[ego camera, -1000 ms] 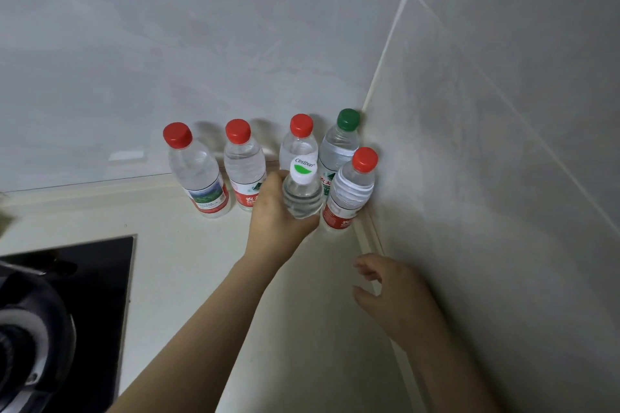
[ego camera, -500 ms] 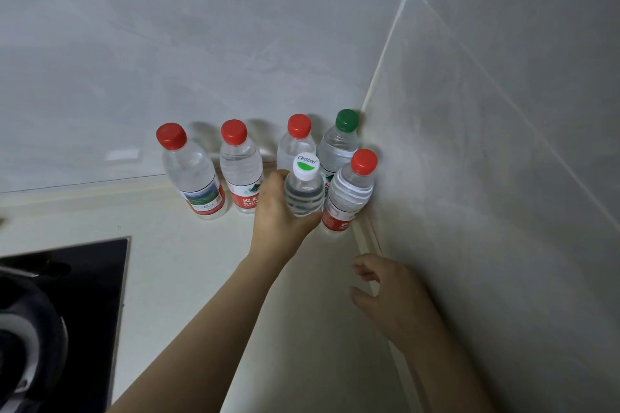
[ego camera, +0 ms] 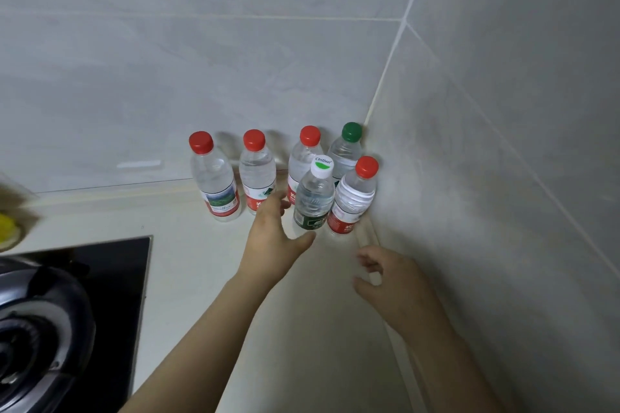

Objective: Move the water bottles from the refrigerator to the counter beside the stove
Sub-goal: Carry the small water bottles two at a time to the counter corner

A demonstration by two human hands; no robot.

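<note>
Several water bottles stand upright in the counter corner. A white-capped bottle (ego camera: 313, 199) with a dark green label stands in front, beside a red-capped bottle (ego camera: 355, 201) against the right wall. Behind them are a green-capped bottle (ego camera: 347, 149) and three red-capped bottles (ego camera: 214, 181) (ego camera: 256, 174) (ego camera: 303, 154) along the back wall. My left hand (ego camera: 273, 240) hovers just left of the white-capped bottle, fingers spread and off it, thumb near its base. My right hand (ego camera: 391, 282) hangs loosely curled near the right wall, holding nothing.
A black stove top (ego camera: 124, 265) with a dark pot (ego camera: 37, 329) on it lies at the left. The cream counter (ego camera: 198, 265) runs between stove and bottles. Tiled walls (ego camera: 503, 178) close the corner at back and right. A yellow thing (ego camera: 6, 226) sits at the far left edge.
My left hand held the white-capped bottle, set it down on the counter and let go, drawing back to the left. My right hand stayed near the wall.
</note>
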